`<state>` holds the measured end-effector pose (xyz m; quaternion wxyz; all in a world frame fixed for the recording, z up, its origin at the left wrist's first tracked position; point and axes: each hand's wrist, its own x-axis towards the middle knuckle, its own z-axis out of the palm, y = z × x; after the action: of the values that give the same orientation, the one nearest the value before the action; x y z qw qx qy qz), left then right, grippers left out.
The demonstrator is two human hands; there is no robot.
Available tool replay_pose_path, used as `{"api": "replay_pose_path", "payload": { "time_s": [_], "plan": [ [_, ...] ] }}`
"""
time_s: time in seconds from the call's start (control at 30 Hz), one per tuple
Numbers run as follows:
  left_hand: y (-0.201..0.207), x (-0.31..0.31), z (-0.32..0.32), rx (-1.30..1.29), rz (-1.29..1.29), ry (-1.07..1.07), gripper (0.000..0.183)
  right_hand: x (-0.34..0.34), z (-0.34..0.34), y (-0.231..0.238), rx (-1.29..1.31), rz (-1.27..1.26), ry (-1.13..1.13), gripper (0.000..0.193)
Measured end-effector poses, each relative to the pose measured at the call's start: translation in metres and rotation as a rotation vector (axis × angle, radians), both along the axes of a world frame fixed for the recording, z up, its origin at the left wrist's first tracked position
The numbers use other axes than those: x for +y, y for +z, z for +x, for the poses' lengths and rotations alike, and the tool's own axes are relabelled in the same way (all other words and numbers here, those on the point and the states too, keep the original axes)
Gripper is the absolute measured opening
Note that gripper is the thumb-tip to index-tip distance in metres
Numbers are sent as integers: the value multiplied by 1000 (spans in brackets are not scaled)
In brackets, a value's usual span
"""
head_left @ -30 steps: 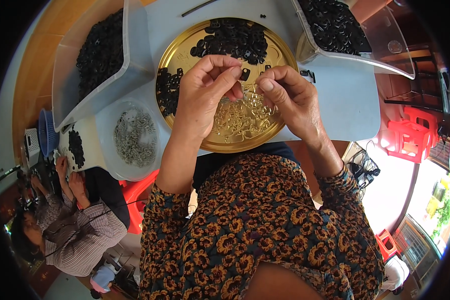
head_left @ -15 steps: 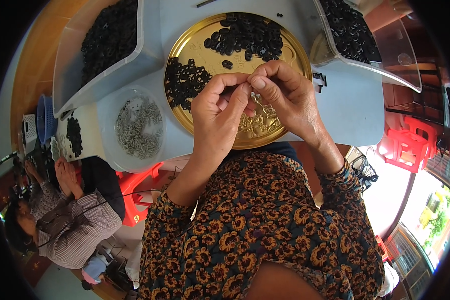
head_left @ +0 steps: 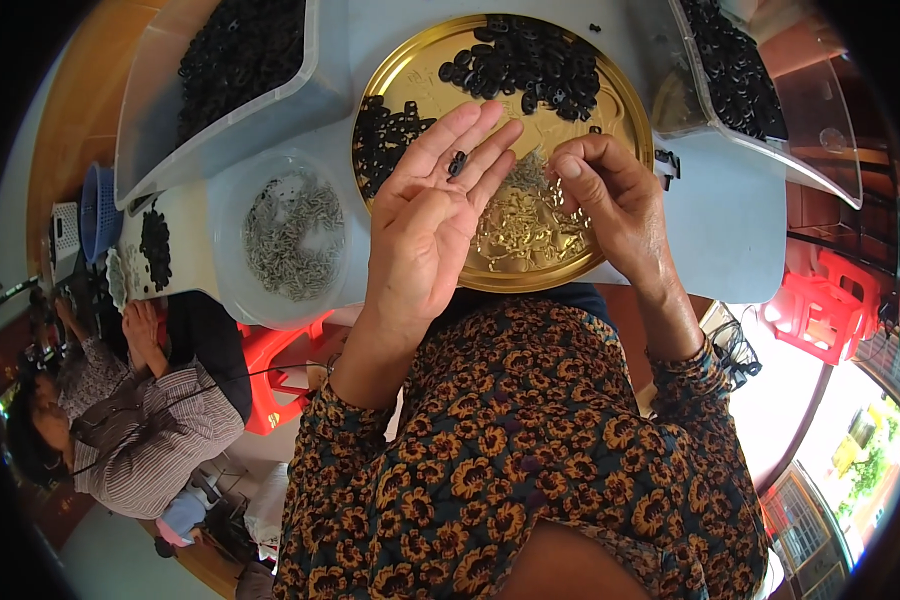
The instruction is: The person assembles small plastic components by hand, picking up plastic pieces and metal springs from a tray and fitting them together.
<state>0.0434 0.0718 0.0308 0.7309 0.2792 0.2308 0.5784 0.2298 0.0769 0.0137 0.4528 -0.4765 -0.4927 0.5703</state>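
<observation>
My left hand [head_left: 425,215] is turned palm up over the round gold tray [head_left: 400,60], its fingers stretched out. A small black oval part [head_left: 457,163] lies on those fingers. To its right, my right hand [head_left: 610,195] has thumb and forefinger pinched together above the tray; anything between the tips is too small to make out. Small silver metal pieces [head_left: 530,170] lie on the tray between the hands. Black oval rings [head_left: 540,75] are heaped at the tray's far side. Smaller black parts [head_left: 380,135] sit at its left, partly behind my left hand.
A clear bowl [head_left: 232,250] of silver screw-like pieces stands left of the tray. Plastic bins of black parts flank it: the left bin [head_left: 305,90] and the right bin [head_left: 705,95]. Another person [head_left: 160,430] sits at the left. Red stools [head_left: 825,305] stand beyond the table.
My hands, fingertips together before, have come apart. The left has opened palm up, showing the black part, while the right has moved slightly right. The view has shifted a little.
</observation>
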Motion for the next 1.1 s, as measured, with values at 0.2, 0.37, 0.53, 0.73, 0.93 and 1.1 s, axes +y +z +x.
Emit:
{"api": "replay_pose_path", "payload": {
  "time_s": [0.2, 0.37, 0.53, 0.73, 0.93, 1.1],
  "plan": [
    [3, -1, -3, 79, 74, 6, 47, -4, 1, -3, 17, -52, 52, 22],
    [2, -2, -6, 95, 74, 21, 42, -4, -1, -2, 16, -41, 53, 21],
    [2, -1, -6, 117, 78, 21, 38, -4, 0, 1, 11, -29, 66, 21],
    [2, -2, -4, 150, 47, 40, 34, -6, -4, 5, 42, -31, 68, 21],
    [2, -2, -3, 193, -22, 70, 27, -6, -8, 11, 71, -10, 92, 19],
    [3, -3, -3, 253, -76, 113, 24, -6, -11, 11, 63, 34, 99, 20]
  ]
}}
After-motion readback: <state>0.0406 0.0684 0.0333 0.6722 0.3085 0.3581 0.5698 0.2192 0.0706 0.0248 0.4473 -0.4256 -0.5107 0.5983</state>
